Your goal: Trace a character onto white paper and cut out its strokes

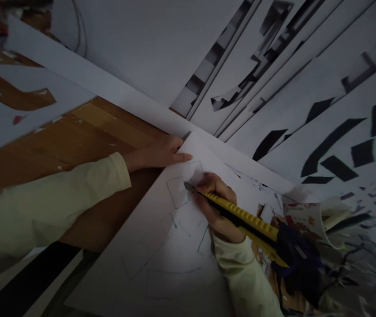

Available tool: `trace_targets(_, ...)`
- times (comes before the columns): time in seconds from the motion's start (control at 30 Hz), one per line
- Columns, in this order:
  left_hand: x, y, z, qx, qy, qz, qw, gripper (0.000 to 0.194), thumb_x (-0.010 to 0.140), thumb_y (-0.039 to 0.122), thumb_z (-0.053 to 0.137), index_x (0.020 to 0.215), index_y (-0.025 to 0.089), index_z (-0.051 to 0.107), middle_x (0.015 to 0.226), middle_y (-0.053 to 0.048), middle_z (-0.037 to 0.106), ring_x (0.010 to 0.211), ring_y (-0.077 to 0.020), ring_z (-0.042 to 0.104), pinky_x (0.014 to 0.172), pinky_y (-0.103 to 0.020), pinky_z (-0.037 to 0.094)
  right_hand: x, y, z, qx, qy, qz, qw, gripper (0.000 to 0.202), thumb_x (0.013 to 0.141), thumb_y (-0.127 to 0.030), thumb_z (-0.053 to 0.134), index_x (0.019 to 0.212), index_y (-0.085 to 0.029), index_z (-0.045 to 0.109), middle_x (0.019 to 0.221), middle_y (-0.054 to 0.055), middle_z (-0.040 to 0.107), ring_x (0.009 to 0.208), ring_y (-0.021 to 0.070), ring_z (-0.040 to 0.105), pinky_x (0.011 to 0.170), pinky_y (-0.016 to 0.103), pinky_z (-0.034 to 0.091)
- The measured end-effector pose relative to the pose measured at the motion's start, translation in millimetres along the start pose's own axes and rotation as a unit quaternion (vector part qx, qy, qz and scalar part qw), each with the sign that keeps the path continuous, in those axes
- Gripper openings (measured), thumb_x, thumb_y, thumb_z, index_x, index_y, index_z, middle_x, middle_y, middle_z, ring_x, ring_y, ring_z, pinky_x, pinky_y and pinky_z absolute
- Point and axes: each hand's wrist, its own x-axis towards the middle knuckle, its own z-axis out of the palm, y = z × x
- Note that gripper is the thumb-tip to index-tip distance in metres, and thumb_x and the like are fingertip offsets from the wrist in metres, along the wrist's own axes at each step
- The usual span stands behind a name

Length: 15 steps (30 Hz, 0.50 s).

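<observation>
A white sheet of board lies at a slant in front of me, with green and blue lines and small boxes drawn on it. My left hand holds its far left edge near the corner; the thumb is on top, while the other fingers are curled and partly hidden. In my right hand is a yellow and black utility knife, gripped near the front. Its blade points left, its tip by the right side of a drawn square. Whether the tip cuts into the board, I cannot tell.
White panels with dark shapes and cut-outs lean in rows at the upper right. A paper cup holding tools stands at right, beside a dark blue object and clear plastic. A cut white sheet and scraps lie on the wooden surface.
</observation>
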Motion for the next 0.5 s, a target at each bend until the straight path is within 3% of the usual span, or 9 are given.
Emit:
trace_targets(0.37,-2,5,-2.5,0.021,-0.004,-0.006,1.0,0.043,0.088,0.051,0.053,0.081,0.008,0.057,0.089,-0.006,0.064,0.103,-0.033,0.062,0.086,-0.047,0.047,-9,-3,-2,-0.024,-0.011,-0.003,1.0,0.018,0.077,-0.009,0.062,0.08,-0.025,0.053,0.068,-0.009,0.054,0.063,0.0117,0.056,0.103,0.049,0.039)
trace_targets(0.5,-2,5,-1.8,0.015,-0.006,-0.009,1.0,0.041,0.089,0.048,0.052,0.082,0.008,0.058,0.088,-0.007,0.064,0.103,-0.0345,0.063,0.085,-0.049,0.048,-12,1,-4,-0.036,0.017,-0.022,0.999,0.017,0.078,-0.01,0.065,0.08,-0.025,0.056,0.069,-0.008,0.057,0.067,0.0137,0.056,0.102,0.048,0.04)
